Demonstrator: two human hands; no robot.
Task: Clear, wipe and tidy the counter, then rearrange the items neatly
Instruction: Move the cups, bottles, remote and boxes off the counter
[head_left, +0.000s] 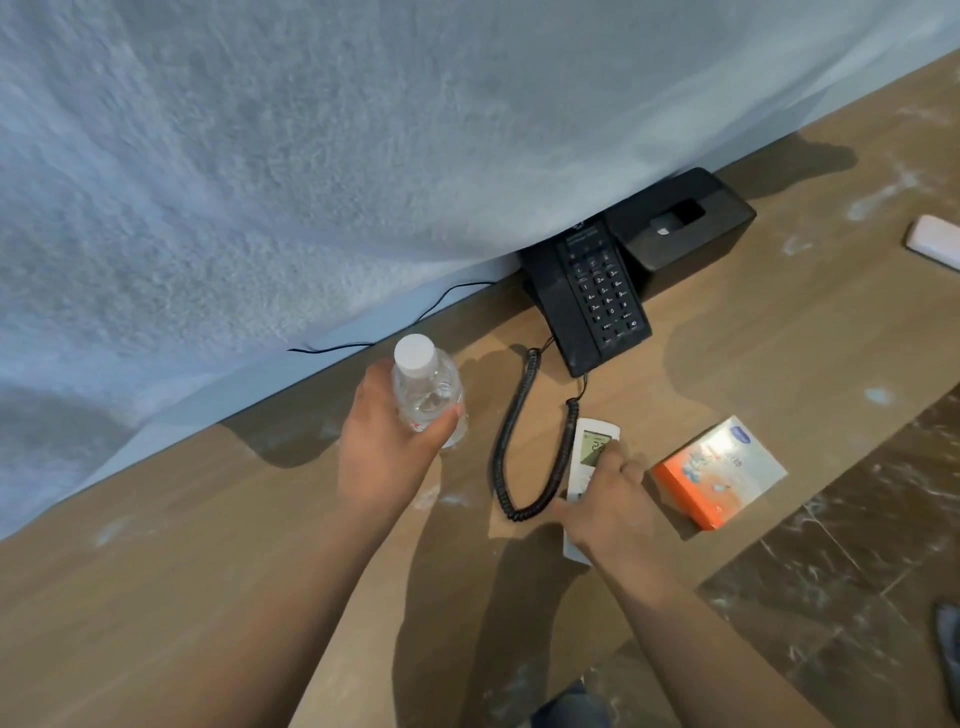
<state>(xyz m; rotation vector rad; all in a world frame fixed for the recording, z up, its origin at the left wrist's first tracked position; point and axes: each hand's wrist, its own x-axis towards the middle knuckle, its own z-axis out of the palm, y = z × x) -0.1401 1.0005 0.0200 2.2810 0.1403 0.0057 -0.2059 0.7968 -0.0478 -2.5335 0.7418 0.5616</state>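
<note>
Left hand: grips bottle, at 9 o'clock of the remote.
Right hand: clasps remote lying on counter.
Phone: 12 o'clock of remote.
Box: 3 o'clock of remote.

2 forearms bare to left hand, right hand; dark blue garment below.

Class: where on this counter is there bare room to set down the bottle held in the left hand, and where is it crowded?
Bare counter lies left of the left hand, along the wall. Another patch sits between the telephone, the orange box and the white object. Crowded around the coiled cord and remote.
</note>
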